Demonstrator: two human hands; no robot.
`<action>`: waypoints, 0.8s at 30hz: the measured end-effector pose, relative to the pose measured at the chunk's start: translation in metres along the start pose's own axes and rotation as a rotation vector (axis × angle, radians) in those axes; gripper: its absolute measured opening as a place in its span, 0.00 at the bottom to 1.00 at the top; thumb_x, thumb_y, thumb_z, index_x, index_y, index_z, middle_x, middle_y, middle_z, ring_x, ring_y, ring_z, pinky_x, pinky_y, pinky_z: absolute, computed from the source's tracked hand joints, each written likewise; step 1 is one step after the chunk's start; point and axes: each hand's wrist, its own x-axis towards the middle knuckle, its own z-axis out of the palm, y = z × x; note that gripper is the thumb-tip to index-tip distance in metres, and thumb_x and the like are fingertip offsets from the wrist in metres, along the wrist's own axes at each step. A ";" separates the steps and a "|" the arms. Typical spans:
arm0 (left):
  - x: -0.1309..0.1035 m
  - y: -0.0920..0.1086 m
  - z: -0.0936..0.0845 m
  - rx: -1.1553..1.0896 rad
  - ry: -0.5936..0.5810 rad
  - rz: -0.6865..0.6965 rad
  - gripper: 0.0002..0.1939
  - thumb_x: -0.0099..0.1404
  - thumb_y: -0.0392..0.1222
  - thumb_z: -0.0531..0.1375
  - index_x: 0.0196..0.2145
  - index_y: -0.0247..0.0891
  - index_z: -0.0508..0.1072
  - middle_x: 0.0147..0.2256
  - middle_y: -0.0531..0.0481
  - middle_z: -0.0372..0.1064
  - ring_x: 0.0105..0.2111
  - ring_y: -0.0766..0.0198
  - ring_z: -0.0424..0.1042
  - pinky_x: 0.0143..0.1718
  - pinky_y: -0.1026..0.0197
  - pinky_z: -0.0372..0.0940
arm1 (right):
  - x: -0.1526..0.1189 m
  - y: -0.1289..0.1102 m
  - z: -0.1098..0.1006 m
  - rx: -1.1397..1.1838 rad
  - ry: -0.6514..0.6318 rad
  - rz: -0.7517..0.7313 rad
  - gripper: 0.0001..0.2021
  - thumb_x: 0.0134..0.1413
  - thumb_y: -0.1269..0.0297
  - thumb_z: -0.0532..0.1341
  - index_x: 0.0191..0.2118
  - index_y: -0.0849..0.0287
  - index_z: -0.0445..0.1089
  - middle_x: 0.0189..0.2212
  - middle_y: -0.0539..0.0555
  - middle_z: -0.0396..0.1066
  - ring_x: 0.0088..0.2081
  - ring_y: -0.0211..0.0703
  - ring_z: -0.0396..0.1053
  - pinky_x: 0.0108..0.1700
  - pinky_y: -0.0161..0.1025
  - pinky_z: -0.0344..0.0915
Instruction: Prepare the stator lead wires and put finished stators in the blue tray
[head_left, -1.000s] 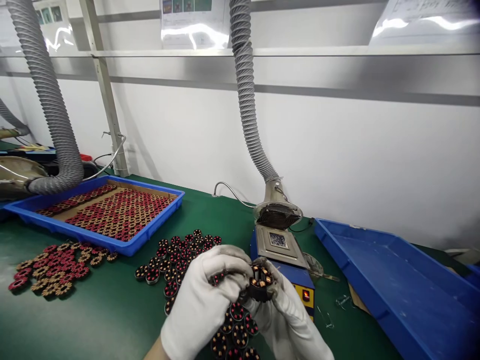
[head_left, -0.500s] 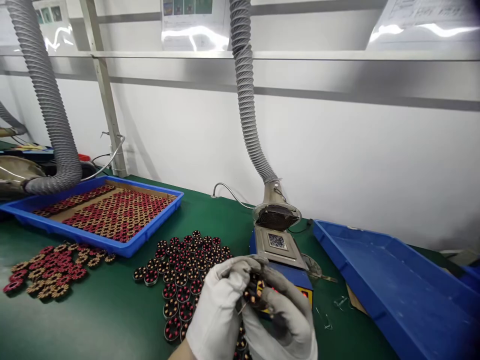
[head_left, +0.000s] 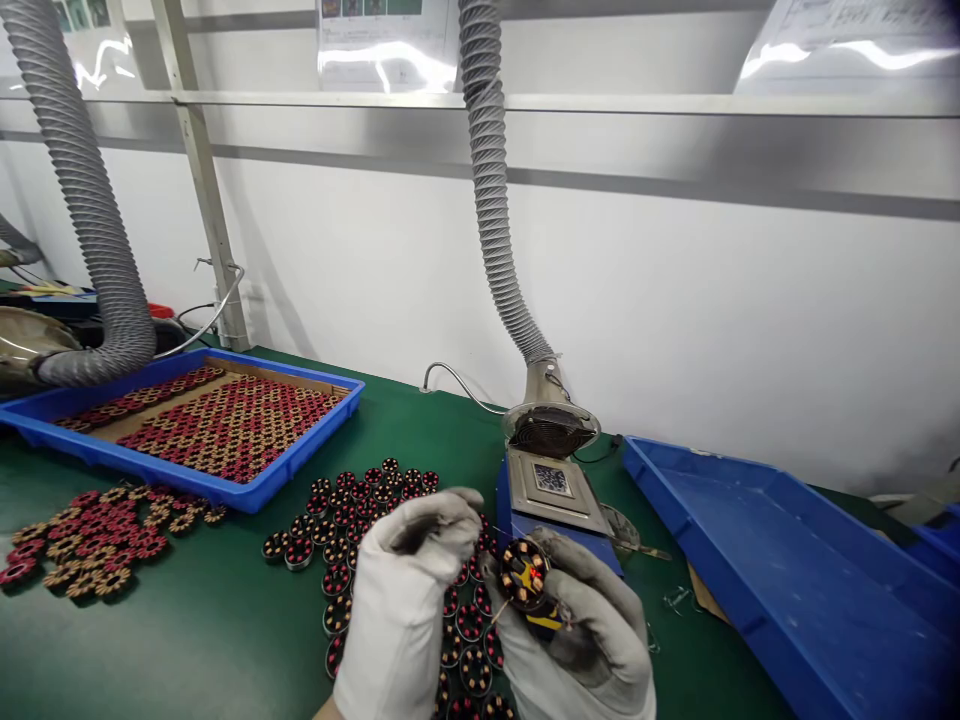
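My right hand (head_left: 577, 620), in a grey-stained white glove, grips a motor stator (head_left: 523, 574), a small round black ring with copper-coloured coils. The ring faces me, and yellow and red show through its open middle. A short thin wire sticks out at its lower left. To the left, my left hand (head_left: 431, 540), also gloved, is raised with fingertips pinched together, apart from the stator. What it pinches, if anything, is too fine to make out. Below and behind both hands lie many similar stators (head_left: 362, 510) with red or copper coils, partly covered by my left hand.
A blue solder pot (head_left: 559, 490) with a metal top stands behind my hands, under an extraction hood (head_left: 551, 425) on a grey hose (head_left: 491, 190). A blue tray (head_left: 255, 495) of coil rings and a loose pile (head_left: 90, 545) lie left. Another blue tray (head_left: 720, 540) is at right.
Both hands were together around the stator. My left hand has let go and moved left and up; my right hand has shifted slightly right, turning the stator's face into view.
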 end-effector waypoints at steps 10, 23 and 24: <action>0.001 0.010 0.004 0.012 -0.131 -0.168 0.09 0.52 0.29 0.61 0.33 0.35 0.74 0.29 0.49 0.73 0.30 0.67 0.71 0.33 0.71 0.66 | -0.019 -0.004 -0.002 -0.013 -0.096 0.132 0.24 0.38 0.75 0.67 0.42 0.48 0.63 0.45 0.55 0.64 0.44 0.53 0.67 0.43 0.58 0.67; -0.007 0.024 -0.051 0.412 0.032 -0.009 0.08 0.53 0.40 0.65 0.33 0.45 0.75 0.36 0.53 0.73 0.35 0.63 0.72 0.37 0.71 0.67 | 0.025 0.013 -0.022 0.076 -0.330 0.378 0.19 0.36 0.71 0.68 0.38 0.53 0.65 0.35 0.51 0.71 0.35 0.41 0.71 0.35 0.38 0.70; -0.016 0.023 -0.062 0.585 -0.022 0.006 0.07 0.52 0.41 0.65 0.31 0.45 0.75 0.36 0.53 0.73 0.36 0.62 0.72 0.37 0.70 0.66 | 0.036 0.021 -0.027 0.083 -0.403 0.490 0.18 0.36 0.69 0.69 0.37 0.54 0.66 0.32 0.50 0.72 0.33 0.40 0.71 0.34 0.37 0.70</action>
